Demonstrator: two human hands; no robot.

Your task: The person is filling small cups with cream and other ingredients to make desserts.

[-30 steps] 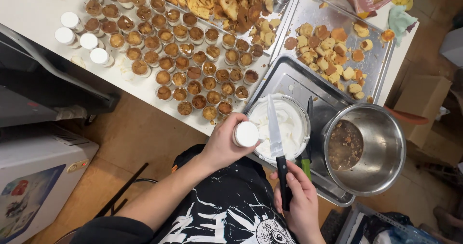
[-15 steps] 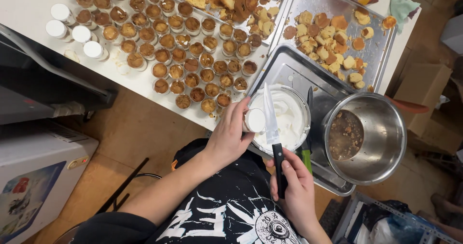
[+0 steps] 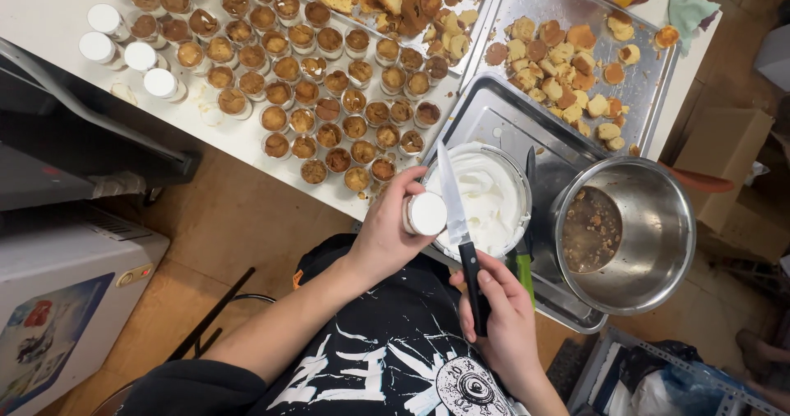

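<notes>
Cream-topped cup point(image 3: 427, 213) within left-hand fingers point(image 3: 401, 192)

White surface point(image 3: 49, 9) is packed: rows of little brown-filled cups point(image 3: 329, 107), a few white-topped ones point(image 3: 123, 50) on the left, and two metal trays point(image 3: 650, 95) to the right, one scattered with cake bits point(image 3: 568, 62).

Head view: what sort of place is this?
Probably a small dessert-prep kitchen or home bakery. Rows of small filled cups cover the white table, metal trays hold cake pieces, and a bowl of white cream sits by a steel pot.
</notes>
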